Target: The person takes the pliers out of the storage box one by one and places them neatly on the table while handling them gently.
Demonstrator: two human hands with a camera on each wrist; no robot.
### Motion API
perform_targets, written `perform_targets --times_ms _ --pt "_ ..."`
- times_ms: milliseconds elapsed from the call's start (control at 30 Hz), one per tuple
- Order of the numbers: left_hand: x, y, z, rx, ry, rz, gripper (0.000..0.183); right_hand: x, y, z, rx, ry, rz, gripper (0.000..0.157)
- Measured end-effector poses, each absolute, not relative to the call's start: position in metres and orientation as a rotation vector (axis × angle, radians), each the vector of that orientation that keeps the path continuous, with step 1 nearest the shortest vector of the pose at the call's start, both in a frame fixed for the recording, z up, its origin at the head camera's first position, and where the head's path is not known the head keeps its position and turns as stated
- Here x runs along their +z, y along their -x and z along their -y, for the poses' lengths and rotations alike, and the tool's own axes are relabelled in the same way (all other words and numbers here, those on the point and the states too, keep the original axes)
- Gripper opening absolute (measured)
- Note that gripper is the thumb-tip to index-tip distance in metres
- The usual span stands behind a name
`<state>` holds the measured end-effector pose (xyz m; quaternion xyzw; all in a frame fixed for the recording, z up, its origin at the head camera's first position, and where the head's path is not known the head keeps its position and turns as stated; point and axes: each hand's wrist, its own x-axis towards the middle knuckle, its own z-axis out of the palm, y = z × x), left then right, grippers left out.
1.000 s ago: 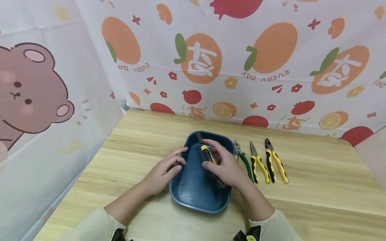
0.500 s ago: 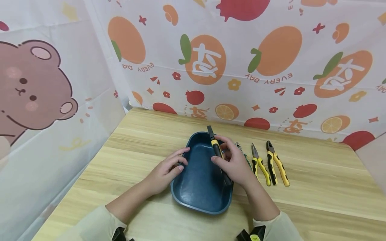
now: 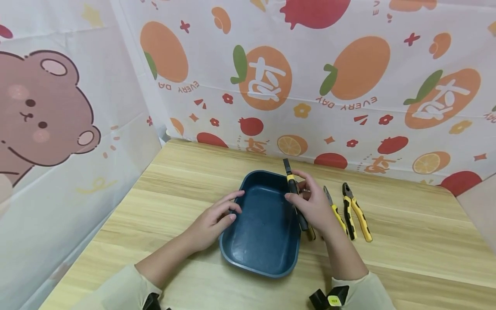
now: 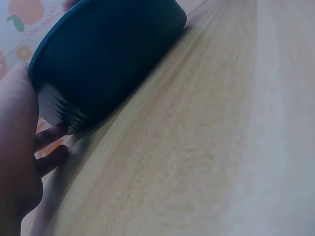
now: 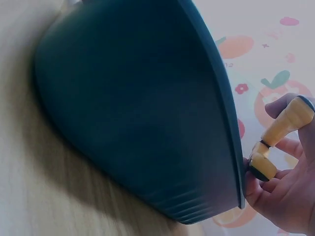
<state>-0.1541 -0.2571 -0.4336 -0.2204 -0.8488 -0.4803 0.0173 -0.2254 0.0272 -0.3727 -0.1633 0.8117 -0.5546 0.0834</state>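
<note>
A dark blue rectangular tray (image 3: pixel 259 232) lies on the wooden table. On its left rim my left hand (image 3: pixel 211 221) rests with loosely bent fingers; the left wrist view shows two fingertips (image 4: pixel 54 135) beside its outer wall. My right hand (image 3: pixel 314 209) grips pliers (image 3: pixel 291 183) with black-and-yellow handles, above the tray's right rim. The jaws point away from me, seen edge-on. In the right wrist view the handle ends (image 5: pixel 289 122) stick out of the hand, close to the rim. Needle-nose pliers (image 3: pixel 339 218) lie partly hidden behind the right hand.
Another pair of yellow-and-black pliers (image 3: pixel 355 211) lies farther right on the table (image 3: pixel 418 241). A white curtain (image 3: pixel 217 56) with fruit prints hangs along the back edge, and a bear-print cloth (image 3: pixel 50 193) covers the left side.
My right hand has carried the pliers from over the tray's interior rightward to its right rim. It now hides the green-handled pliers on the table. My left hand has stayed at the tray.
</note>
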Motion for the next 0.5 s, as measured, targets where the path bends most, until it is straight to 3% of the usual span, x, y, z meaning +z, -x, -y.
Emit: perform_targets --times_ms 500 --pt "-0.432 0.149 0.255 -1.488 0.693 2.591 0.016 -0.352 0.209 -0.02 -1.6 0.463 -2.436 0.055"
